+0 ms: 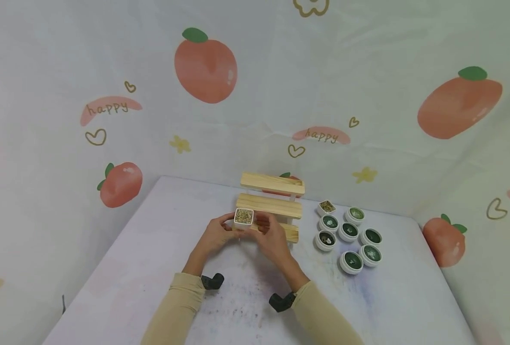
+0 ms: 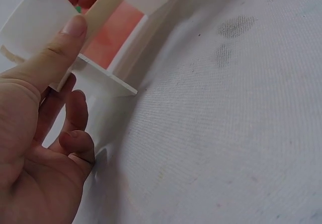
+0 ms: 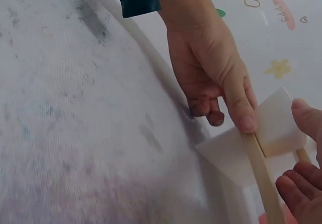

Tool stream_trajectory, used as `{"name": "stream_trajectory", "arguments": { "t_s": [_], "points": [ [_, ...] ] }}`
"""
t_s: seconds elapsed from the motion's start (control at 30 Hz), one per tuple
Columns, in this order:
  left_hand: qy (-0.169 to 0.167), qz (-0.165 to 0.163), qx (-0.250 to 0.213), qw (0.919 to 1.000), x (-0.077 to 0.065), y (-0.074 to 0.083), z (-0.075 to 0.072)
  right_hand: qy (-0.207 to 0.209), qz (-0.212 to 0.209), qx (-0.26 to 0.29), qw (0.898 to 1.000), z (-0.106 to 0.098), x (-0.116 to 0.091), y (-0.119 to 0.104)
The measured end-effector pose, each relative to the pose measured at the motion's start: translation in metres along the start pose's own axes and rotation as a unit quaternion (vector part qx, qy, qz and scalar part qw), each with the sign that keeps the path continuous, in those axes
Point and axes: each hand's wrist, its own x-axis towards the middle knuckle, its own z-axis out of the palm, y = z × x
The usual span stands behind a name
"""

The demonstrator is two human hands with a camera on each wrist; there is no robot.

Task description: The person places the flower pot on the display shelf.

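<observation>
A small white square pot (image 1: 239, 225), filled with pale granules, is upright at the left end of the lowest slat of a three-tier wooden stand (image 1: 269, 206). My left hand (image 1: 215, 235) holds the pot from its left side. In the left wrist view, the left thumb (image 2: 70, 32) lies along the pot's wall and the tip touches the slat's end, other fingers curled below. My right hand (image 1: 273, 239) holds the pot's right side; in the right wrist view, the right thumb (image 3: 306, 114) meets its edge and the fingers (image 3: 302, 183) curl below. Their far contact is hidden.
Right of the stand is another square pot (image 1: 323, 212) with brownish granules. Several round white pots (image 1: 351, 270), mostly with dark green tops, are grouped on the white-covered table (image 1: 130, 268). A fruit-patterned curtain (image 1: 255, 120) hangs behind. Black wrist devices (image 1: 282, 302) are worn on both arms.
</observation>
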Motion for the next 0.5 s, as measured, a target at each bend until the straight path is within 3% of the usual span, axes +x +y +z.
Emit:
{"name": "stream_trajectory", "arguments": {
  "t_s": [0.27, 0.5],
  "points": [
    [0.001, 0.0, 0.0, 1.0, -0.001, 0.003, -0.001, -0.011, 0.017, -0.025, 0.999, -0.026, -0.007, -0.001],
    [0.0, 0.002, 0.008, 1.0, 0.0, 0.003, 0.001, 0.006, 0.004, -0.057, 0.998, -0.052, -0.018, 0.001]
  ]
}}
